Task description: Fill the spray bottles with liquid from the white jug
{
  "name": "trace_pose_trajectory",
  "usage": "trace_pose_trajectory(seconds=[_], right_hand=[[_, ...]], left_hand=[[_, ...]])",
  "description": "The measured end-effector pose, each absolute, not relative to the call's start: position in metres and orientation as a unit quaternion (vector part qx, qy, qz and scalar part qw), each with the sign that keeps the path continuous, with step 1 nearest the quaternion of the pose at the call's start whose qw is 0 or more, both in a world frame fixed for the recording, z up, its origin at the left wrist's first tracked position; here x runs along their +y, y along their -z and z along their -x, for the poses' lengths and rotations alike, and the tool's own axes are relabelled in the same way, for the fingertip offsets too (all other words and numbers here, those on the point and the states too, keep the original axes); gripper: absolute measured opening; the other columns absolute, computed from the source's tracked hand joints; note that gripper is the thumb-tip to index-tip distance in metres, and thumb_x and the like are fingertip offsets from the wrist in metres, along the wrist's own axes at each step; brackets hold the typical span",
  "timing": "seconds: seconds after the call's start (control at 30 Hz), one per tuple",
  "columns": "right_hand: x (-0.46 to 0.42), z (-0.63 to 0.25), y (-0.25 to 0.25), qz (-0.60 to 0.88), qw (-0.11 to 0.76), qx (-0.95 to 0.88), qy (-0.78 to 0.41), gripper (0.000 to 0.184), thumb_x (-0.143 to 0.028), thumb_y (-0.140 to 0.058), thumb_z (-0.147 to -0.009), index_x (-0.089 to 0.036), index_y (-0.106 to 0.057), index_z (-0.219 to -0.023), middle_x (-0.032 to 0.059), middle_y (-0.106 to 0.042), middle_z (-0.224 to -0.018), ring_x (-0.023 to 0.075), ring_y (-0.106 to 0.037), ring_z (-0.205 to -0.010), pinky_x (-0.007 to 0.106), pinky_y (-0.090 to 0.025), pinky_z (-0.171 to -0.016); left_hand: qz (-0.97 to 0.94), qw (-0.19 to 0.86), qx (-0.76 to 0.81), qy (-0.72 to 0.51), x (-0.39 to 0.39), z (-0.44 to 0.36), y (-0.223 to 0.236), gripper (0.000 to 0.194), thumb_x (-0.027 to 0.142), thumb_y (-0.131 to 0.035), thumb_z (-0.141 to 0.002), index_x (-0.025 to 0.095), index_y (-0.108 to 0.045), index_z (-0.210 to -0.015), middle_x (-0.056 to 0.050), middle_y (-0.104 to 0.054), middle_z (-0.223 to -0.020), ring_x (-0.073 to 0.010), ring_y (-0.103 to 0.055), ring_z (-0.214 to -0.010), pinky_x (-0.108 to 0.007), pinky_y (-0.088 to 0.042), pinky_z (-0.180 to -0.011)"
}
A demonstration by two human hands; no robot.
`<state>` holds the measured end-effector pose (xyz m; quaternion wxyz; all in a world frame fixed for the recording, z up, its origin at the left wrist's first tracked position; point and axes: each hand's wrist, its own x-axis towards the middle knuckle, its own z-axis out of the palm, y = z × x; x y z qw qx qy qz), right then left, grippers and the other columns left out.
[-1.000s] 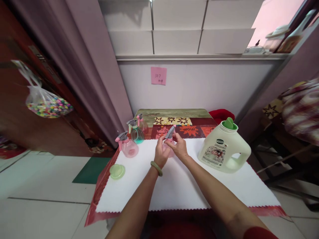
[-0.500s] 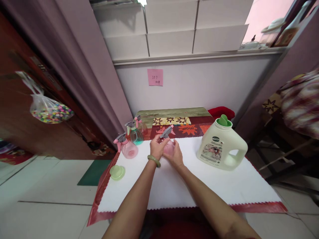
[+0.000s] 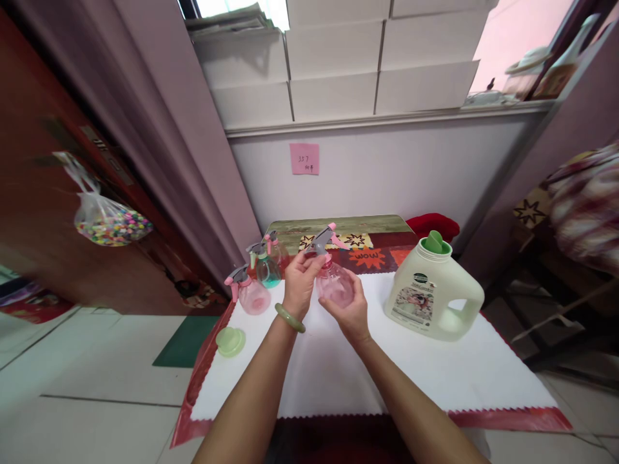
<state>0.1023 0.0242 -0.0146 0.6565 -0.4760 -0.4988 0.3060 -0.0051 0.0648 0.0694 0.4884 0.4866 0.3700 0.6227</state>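
Observation:
A pink, see-through spray bottle (image 3: 337, 283) with a grey and pink trigger head is held over the middle of the table, leaning slightly. My left hand (image 3: 300, 283), with a green bangle at the wrist, pinches the bottle's neck just below the grey head. Round the lower right side of its body curl the fingers of my right hand (image 3: 352, 309). To the left stand a second pink spray bottle (image 3: 254, 296), a teal one (image 3: 268, 272) and a reddish one (image 3: 279, 251) behind it. A pale green cap (image 3: 231, 341) lies near the left edge.
On the right of the white cloth (image 3: 338, 374) stands a big cream detergent jug (image 3: 425, 296) with a green spout. A bag of coloured beads (image 3: 113, 222) hangs from the door at left. Checked fabric (image 3: 587, 206) is at far right.
The held spray bottle has come up a little and more of its body shows. My right hand has shifted to its lower right side. The camera view has tilted slightly upward.

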Motion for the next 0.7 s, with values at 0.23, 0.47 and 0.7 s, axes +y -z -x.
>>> trace_pose_trajectory(seconds=[0.23, 0.47, 0.7], right_hand=[[-0.003, -0.105, 0.004, 0.516, 0.652, -0.457, -0.316, 0.076, -0.048, -0.089, -0.062, -0.025, -0.048, -0.122, 0.0128, -0.062, -0.126, 0.0301, -0.064, -0.111, 0.046, -0.056, -0.093], [-0.012, -0.109, -0.005, 0.505, 0.672, -0.440, -0.315, 0.076, -0.046, -0.091, -0.058, -0.023, -0.056, -0.122, 0.0079, -0.064, -0.122, 0.0274, -0.064, -0.108, 0.044, -0.054, -0.094], [-0.019, -0.109, -0.005, 0.492, 0.694, -0.445, -0.280, 0.081, -0.046, -0.092, -0.058, -0.023, -0.055, -0.126, 0.0093, -0.063, -0.125, 0.0281, -0.062, -0.114, 0.046, -0.052, -0.099]], left_hand=[[-0.409, 0.543, 0.322, -0.659, 0.052, -0.002, -0.079, 0.039, 0.042, -0.089, -0.071, 0.018, -0.069, -0.095, -0.002, -0.077, -0.089, -0.0163, -0.073, -0.083, -0.028, -0.055, -0.082], [-0.404, 0.556, 0.294, -0.664, 0.043, 0.002, -0.080, 0.034, 0.041, -0.085, -0.076, 0.017, -0.074, -0.098, -0.007, -0.080, -0.095, -0.0199, -0.075, -0.091, -0.032, -0.055, -0.088], [-0.422, 0.554, 0.292, -0.655, 0.028, -0.003, -0.090, 0.030, 0.041, -0.081, -0.080, 0.016, -0.073, -0.095, -0.010, -0.080, -0.093, -0.0239, -0.076, -0.091, -0.037, -0.057, -0.088]])
